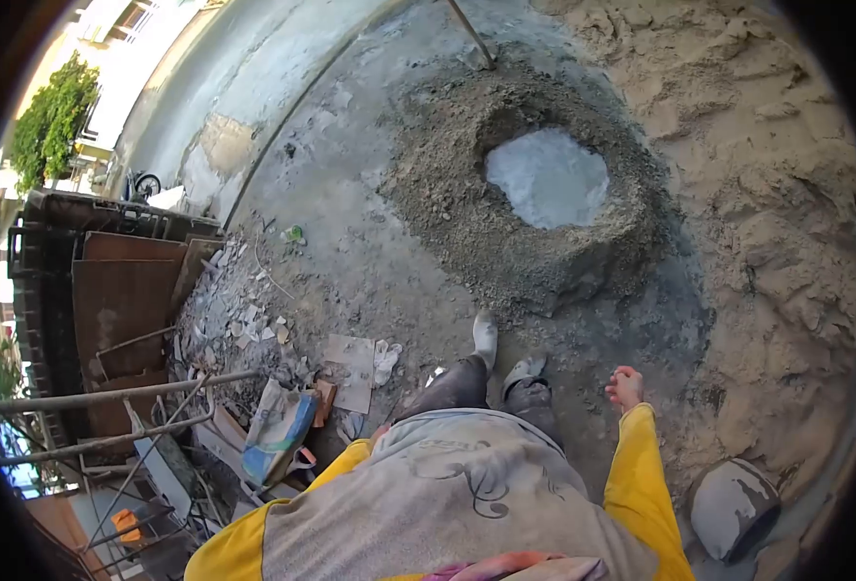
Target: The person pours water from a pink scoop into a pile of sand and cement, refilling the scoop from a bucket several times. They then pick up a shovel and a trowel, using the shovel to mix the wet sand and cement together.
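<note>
My right hand (pixel 625 387) hangs out to the right of my body, below a yellow sleeve. Its fingers are curled in, and I see nothing in them. Of my left hand (pixel 379 433) only a small part shows beside my shirt; its fingers are hidden. Ahead of my boots lies a ring-shaped mound of grey sand mix (pixel 583 261). Pale, cloudy water (pixel 549 179) fills the hollow in its middle. A wooden handle (pixel 472 35) stands at the mound's far edge, and its lower end is not clear.
A large heap of brown sand (pixel 737 184) runs along the right. A dusty rounded container (pixel 735 508) rests at lower right. At left are rubble (pixel 254 324), a torn sack (pixel 278 431), metal poles (pixel 128 392) and rusty sheets (pixel 128 300). A wall (pixel 254 77) rises at upper left.
</note>
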The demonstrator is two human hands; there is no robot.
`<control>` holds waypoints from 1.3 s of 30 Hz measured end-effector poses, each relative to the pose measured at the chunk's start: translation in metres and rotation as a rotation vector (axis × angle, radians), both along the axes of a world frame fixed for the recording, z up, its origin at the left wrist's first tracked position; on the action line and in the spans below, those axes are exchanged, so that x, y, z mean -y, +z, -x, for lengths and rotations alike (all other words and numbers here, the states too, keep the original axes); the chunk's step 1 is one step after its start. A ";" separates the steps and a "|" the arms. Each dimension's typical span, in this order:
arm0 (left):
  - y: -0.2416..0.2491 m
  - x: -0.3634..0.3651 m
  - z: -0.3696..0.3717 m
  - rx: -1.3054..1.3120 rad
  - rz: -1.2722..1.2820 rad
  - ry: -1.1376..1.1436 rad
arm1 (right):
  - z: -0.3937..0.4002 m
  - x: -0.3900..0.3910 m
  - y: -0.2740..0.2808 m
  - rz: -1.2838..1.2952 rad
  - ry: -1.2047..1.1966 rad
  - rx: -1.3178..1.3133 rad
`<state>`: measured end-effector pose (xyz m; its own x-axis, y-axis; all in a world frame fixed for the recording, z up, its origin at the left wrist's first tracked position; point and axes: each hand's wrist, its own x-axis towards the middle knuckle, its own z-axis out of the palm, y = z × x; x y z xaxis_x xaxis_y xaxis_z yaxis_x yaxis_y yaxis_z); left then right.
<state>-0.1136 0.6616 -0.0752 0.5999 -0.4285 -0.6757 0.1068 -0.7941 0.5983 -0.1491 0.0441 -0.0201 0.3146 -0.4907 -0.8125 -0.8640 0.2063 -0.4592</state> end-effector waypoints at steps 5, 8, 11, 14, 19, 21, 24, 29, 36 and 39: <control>0.070 0.038 -0.050 0.041 -0.065 0.261 | -0.069 -0.037 0.003 -0.014 0.320 -0.018; 0.039 0.037 -0.071 0.072 -0.068 0.325 | -0.107 -0.058 0.004 -0.004 0.467 -0.056; 0.048 0.040 -0.063 0.092 0.019 0.782 | -0.161 -0.080 0.010 -0.070 0.587 -0.131; 0.028 0.028 -0.043 0.048 0.197 1.149 | -0.222 -0.102 0.014 -0.034 0.753 -0.188; 0.069 0.007 -0.010 -0.360 0.300 1.696 | -0.335 -0.148 0.003 0.014 0.933 -0.093; 0.055 0.007 0.014 -0.273 0.275 1.730 | -0.375 -0.180 0.005 -0.001 1.002 -0.021; 0.024 0.021 0.047 -0.185 0.300 1.749 | -0.419 -0.247 0.026 -0.027 1.139 0.003; -0.034 0.068 0.058 0.069 0.193 1.612 | -0.459 -0.337 0.023 -0.026 1.358 -0.037; -0.058 0.042 0.006 0.160 0.112 1.867 | -0.523 -0.436 -0.033 -0.167 1.564 -0.200; -0.013 0.018 -0.019 0.142 0.050 1.960 | -0.562 -0.483 -0.044 -0.178 1.650 -0.222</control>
<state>-0.0946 0.6437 -0.0884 0.2317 0.7670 -0.5984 0.6266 0.3528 0.6949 0.4125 0.5268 -0.0638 0.2438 0.3231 -0.9144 -0.2341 -0.8954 -0.3788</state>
